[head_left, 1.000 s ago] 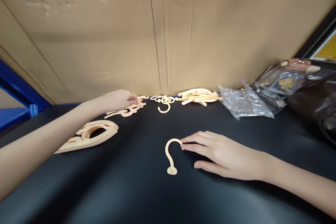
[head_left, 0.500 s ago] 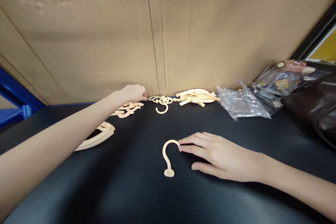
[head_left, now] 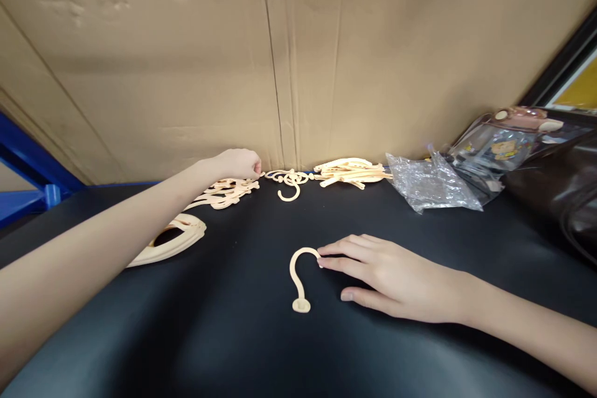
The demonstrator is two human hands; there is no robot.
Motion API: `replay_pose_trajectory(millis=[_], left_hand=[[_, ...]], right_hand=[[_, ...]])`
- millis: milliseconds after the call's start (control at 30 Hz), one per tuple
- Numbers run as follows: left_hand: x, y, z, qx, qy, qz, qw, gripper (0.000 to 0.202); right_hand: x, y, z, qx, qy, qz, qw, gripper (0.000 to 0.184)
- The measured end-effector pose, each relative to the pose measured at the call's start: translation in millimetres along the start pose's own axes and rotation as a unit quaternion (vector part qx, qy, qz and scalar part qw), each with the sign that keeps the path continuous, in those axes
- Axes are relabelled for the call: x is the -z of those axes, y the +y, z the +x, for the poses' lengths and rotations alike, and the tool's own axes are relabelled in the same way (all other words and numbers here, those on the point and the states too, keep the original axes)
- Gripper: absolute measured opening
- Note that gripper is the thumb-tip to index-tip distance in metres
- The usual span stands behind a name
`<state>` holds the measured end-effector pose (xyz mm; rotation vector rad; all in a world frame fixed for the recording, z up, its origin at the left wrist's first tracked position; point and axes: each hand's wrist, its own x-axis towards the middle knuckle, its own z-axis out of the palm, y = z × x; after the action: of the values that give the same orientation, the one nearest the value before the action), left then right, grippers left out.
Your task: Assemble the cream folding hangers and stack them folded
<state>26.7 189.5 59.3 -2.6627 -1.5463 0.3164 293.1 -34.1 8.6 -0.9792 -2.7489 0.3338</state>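
Note:
My right hand (head_left: 392, 277) lies flat on the black table (head_left: 261, 348), fingers stretched out, its fingertips touching the curved end of a cream hook piece (head_left: 299, 273). My left hand (head_left: 236, 163) reaches to the far edge by the cardboard wall. Its fingers are curled together over a pile of cream wooden parts (head_left: 226, 191); what they pinch, if anything, is hidden. A small cluster of cream hooks (head_left: 288, 181) lies just right of that hand.
A stack of curved cream frames (head_left: 170, 239) lies under my left forearm. More cream strips (head_left: 351, 173) are piled at the back. A crumpled clear plastic bag (head_left: 429, 183), a clear pouch (head_left: 501, 146) and a dark bag (head_left: 559, 189) sit at the right. A cardboard wall (head_left: 298, 56) stands behind.
My left hand has moved right and farther back along the wall, from the parts pile toward the hook cluster. My right hand stays on the hook piece.

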Motion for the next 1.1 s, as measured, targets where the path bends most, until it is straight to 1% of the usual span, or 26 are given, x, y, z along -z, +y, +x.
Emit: replay_pose_trajectory(millis=[100,167,433,633,733,800,867,933,1000,1033,1067,1100], left_hand=[[3.6,1.4,-3.9,0.015,0.006,0.008,1.000,0.033],[4.3,1.9,-4.8,0.020,0.006,0.012,1.000,0.032],[-0.3,-1.3,-0.6,0.005,0.018,0.030,0.999,0.027],[12.3,-4.5,-3.9,0.000,0.067,0.038,0.997,0.029],[21.1,-6.4,-9.9,-0.005,0.095,0.031,0.995,0.030],[26.5,-6.8,-15.7,0.003,0.117,0.022,0.993,0.032],[31.5,-5.5,-22.5,0.008,0.142,-0.014,0.990,0.033],[36.3,-1.9,-30.1,-0.006,0.197,-0.094,0.976,0.032],[41.0,4.7,-39.3,-0.031,0.266,-0.189,0.945,0.033],[43.0,9.3,-44.9,-0.039,0.290,-0.226,0.929,0.035],[44.5,14.8,-51.4,-0.044,0.297,-0.252,0.920,0.037],[45.0,21.3,-58.9,-0.047,0.282,-0.283,0.916,0.039]], right_hand=[[0.1,-0.4,-0.3,0.002,0.005,0.003,1.000,0.042],[0.4,-0.7,-0.8,0.003,0.006,0.005,1.000,0.042],[0.5,-1.3,-0.9,0.002,0.002,0.005,1.000,0.042],[-0.5,-0.5,-1.3,0.006,0.009,0.009,1.000,0.042],[-0.4,-0.1,-1.9,0.005,0.008,0.009,1.000,0.042],[-0.1,-0.1,-2.3,0.004,0.005,0.005,1.000,0.042],[0.1,-0.3,-2.8,0.005,0.002,0.002,1.000,0.042],[0.3,-0.5,-2.9,0.006,-0.001,0.000,1.000,0.042],[0.6,-0.9,-2.9,0.003,-0.003,-0.001,1.000,0.042],[0.7,-1.0,-2.8,0.002,-0.004,0.000,1.000,0.042],[0.8,-1.1,-2.8,0.002,-0.004,0.000,1.000,0.042],[0.8,-1.2,-2.7,0.002,-0.005,0.000,1.000,0.042]])
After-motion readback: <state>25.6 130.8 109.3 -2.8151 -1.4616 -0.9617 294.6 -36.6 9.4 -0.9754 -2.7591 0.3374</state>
